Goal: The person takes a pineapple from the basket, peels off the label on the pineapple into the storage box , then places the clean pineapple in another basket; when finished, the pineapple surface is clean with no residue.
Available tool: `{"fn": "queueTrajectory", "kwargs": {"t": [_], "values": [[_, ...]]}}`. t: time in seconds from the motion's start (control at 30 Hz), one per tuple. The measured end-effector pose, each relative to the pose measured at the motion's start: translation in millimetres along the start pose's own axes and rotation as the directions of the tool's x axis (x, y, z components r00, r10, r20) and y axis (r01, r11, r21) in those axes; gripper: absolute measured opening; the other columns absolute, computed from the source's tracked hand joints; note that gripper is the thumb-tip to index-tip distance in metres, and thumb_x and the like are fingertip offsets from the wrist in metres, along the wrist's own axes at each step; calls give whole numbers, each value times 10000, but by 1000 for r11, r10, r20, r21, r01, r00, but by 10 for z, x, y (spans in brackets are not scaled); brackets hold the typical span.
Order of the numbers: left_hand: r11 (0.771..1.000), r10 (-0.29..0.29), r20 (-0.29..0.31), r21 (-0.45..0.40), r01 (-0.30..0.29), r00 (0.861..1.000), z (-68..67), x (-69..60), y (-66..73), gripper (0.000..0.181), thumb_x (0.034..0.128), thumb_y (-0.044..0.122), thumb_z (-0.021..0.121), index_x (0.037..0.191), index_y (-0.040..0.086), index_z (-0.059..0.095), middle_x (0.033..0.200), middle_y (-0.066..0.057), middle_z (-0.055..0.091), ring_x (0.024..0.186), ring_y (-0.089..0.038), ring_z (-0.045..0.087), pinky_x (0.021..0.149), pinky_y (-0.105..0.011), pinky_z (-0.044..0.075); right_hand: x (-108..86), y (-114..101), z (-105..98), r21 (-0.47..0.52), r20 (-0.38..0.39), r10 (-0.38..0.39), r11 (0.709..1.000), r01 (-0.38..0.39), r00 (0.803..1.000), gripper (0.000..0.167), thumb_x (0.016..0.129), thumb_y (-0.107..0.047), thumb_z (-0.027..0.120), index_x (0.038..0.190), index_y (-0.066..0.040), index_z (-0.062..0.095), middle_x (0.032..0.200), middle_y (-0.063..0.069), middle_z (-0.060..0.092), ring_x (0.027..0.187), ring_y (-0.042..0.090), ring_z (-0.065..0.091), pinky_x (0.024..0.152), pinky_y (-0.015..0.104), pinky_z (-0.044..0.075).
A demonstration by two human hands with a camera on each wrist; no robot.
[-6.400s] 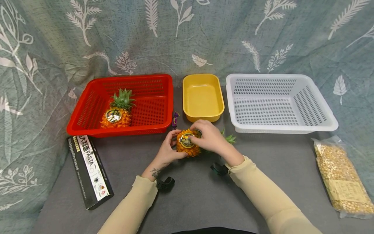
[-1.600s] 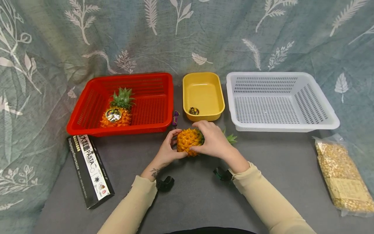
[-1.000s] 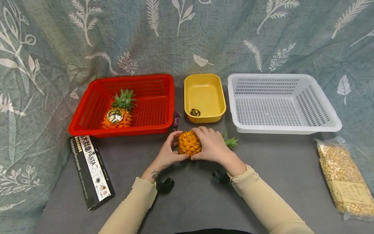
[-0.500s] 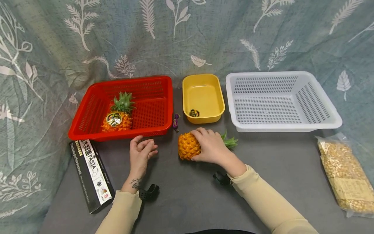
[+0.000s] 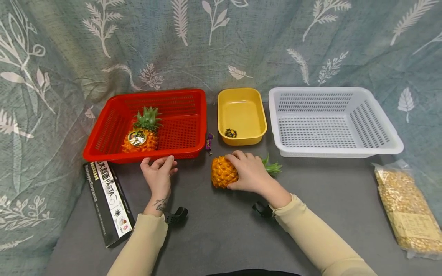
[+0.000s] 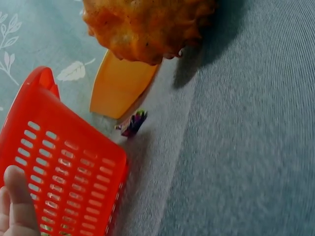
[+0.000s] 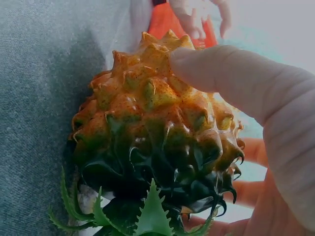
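My right hand [image 5: 250,172] grips a small orange pineapple [image 5: 223,172] lying on its side on the table, its green leaves [image 5: 272,168] pointing right. In the right wrist view the thumb [image 7: 221,73] presses on the knobbly skin and the fingers reach round the far side. My left hand [image 5: 159,174] holds nothing, its fingers loosely bent at the front of the red basket [image 5: 183,150]. Inside that basket lies another pineapple [image 5: 146,142] with a round gold-and-black label [image 5: 137,138]. A similar dark round label [image 5: 230,133] sits in the yellow tray [image 5: 241,117].
A purple-wrapped candy [image 5: 209,142] lies between the red basket and the yellow tray. The white basket [image 5: 314,130] stands back right. A black-and-white pasta box [image 5: 109,201] is at the left, and a clear bag of yellow kernels [image 5: 404,207] at the right.
The label once on the held pineapple's side is gone from there, and one now lies in the yellow tray. My left hand has let go of the pineapple and moved left.
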State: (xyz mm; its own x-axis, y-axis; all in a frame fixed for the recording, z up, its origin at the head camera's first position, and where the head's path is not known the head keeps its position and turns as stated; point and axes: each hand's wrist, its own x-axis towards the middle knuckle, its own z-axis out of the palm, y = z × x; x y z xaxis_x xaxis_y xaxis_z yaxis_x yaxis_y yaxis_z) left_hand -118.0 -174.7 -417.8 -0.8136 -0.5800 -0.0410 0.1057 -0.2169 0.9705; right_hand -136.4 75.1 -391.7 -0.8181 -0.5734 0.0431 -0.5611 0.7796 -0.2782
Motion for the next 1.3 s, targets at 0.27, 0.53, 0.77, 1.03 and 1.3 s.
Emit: {"fn": "queueTrajectory", "kwargs": {"t": [0.27,0.53,0.77,1.03,1.3], "values": [[999,10,-91,-31,-12,996,69,29,8,527,821,47,668,1089,140,224,708,26,571,558,-71,600,479,-177,488,-39,-5,5,-14,-18,-146,989,146,989,779,621,-415,798,1296,-163,500,1223,88,497,1009,309,514,762,461,435],[999,3,-111,-45,-8,994,81,33,20,528,815,43,672,1071,134,220,682,32,567,543,-64,601,459,-173,477,-21,62,-1,-1,45,-398,917,398,916,717,602,-333,793,1242,-176,510,1242,47,479,1116,255,474,908,440,398],[999,-10,-108,-43,5,994,82,33,33,528,818,52,670,1089,137,225,678,42,580,540,-64,602,452,-173,472,-8,151,-97,34,140,-563,825,564,814,686,589,-191,774,1219,-178,502,1306,20,480,1219,182,438,1031,402,332],[999,-13,-110,-54,7,994,67,39,18,499,824,30,648,1077,147,234,685,33,583,543,-73,602,446,-172,470,-77,258,-189,17,154,-608,790,613,779,688,631,-79,738,1273,-157,502,1388,18,460,1347,267,341,1102,442,253],[995,-19,-89,-95,11,996,53,39,17,504,827,17,634,1091,144,224,699,28,587,545,-81,602,447,-175,470,-213,307,-170,45,-6,-494,869,494,870,579,737,-220,584,1302,-127,495,1404,82,430,1328,323,330,1059,519,256]]}}
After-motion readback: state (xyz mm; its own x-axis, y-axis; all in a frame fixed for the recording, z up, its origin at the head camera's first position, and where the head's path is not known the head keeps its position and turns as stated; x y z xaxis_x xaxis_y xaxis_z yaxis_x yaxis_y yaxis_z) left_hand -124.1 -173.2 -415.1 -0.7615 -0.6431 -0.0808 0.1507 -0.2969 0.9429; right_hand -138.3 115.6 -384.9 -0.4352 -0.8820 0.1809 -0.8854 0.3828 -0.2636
